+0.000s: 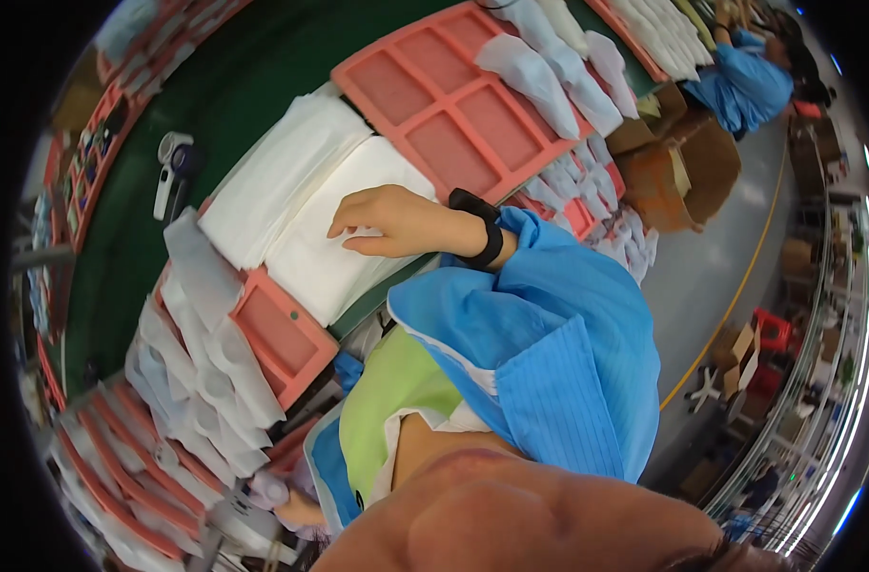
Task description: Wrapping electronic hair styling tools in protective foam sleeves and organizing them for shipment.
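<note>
My right hand [385,221] reaches in from the right, with a dark band [491,243] round its wrist and a blue sleeve [558,315] behind it. It is over a stack of white sheets [320,272], fingers bent a little and the thumb apart from them. Nothing shows between fingers and thumb. Whether the fingertips touch the sheets I cannot tell. A second stack of white sheets [272,181] lies beside the first, farther to the left. Under and beside the stacks are pink compartment trays [432,100]. My left hand is out of the picture.
Pale wrapped items [210,353] lie on pink trays at the left; more wrapped items [549,71] lie at the far right. A white and dark purple handheld device [172,172] rests on the green surface [229,86]. A cardboard box [673,181] and a co-worker in blue [744,81] are to the right.
</note>
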The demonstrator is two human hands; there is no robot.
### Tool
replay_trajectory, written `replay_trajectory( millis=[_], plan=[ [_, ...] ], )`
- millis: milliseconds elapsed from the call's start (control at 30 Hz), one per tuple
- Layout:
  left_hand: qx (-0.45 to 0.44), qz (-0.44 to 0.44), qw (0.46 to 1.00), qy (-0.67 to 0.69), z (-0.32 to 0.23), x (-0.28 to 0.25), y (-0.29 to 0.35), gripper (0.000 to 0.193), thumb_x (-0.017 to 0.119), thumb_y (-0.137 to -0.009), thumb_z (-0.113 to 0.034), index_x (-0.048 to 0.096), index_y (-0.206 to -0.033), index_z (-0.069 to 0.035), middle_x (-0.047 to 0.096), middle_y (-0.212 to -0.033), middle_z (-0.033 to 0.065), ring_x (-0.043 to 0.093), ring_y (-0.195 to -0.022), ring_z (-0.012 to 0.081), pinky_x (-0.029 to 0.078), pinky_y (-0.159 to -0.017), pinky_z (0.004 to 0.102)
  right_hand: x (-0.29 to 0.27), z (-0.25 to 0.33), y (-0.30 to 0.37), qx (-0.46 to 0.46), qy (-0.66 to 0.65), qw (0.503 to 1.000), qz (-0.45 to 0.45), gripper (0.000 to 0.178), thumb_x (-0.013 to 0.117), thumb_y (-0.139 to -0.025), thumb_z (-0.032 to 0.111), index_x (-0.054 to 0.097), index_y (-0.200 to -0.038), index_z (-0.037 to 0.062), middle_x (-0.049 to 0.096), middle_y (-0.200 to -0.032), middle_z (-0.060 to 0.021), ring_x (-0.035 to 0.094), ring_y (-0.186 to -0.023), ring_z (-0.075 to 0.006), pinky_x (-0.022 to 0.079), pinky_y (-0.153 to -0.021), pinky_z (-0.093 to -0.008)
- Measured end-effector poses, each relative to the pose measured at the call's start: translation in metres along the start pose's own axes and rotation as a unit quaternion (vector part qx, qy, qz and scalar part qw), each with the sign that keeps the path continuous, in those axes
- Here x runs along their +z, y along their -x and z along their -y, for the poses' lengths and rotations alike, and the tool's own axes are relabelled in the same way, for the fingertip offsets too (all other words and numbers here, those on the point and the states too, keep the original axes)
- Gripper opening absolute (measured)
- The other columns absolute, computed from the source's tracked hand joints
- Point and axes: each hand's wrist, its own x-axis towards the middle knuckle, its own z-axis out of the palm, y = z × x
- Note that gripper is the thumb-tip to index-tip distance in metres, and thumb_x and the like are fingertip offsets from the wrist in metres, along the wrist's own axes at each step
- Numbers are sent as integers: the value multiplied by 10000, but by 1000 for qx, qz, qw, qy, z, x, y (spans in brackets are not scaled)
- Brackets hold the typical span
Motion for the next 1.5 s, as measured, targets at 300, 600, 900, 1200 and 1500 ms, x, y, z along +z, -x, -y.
replay_trajectory(
  millis=[300,600,900,1200,1500],
  plan=[
    [-41,7,981,189,-103,-10,21,447,690,-744,-120,595,-1163,4,661,-1018,133,628,-928,282,480,-877,357,-17,5,15,15,-58,998,-28,185,637,-848,103,661,-1017,30,658,-948,-91,645,-810,-228,518,-718,-324],
    [61,429,818,378,-329,125,58,519,681,-829,-8,496,-1314,6,586,-1178,80,567,-1087,180,435,-938,286,-41,49,10,22,-244,963,-114,766,719,-809,209,327,-1434,7,545,-1268,-179,587,-1075,-276,509,-853,-350],
    [566,266,772,119,-355,207,-2,345,697,-827,-117,629,-1158,-45,633,-1088,131,628,-1000,240,493,-837,337,-147,-41,-7,108,184,951,-223,684,662,-772,267,423,-1352,-7,606,-1154,-222,607,-1076,-349,489,-898,-394],
    [412,335,847,-17,-298,261,-43,195,674,-845,-206,633,-950,-47,629,-947,105,631,-854,263,493,-698,356,-156,-106,-41,315,345,868,-167,602,589,-816,221,432,-1372,52,647,-1073,-213,637,-950,-364,509,-803,-452],
    [442,254,861,7,-277,274,-28,238,683,-859,-291,606,-901,-69,603,-854,83,602,-788,237,479,-678,349,-195,-51,24,248,440,780,-369,408,643,-817,271,630,-1168,64,656,-1092,-179,641,-969,-358,520,-798,-434]
  ],
)
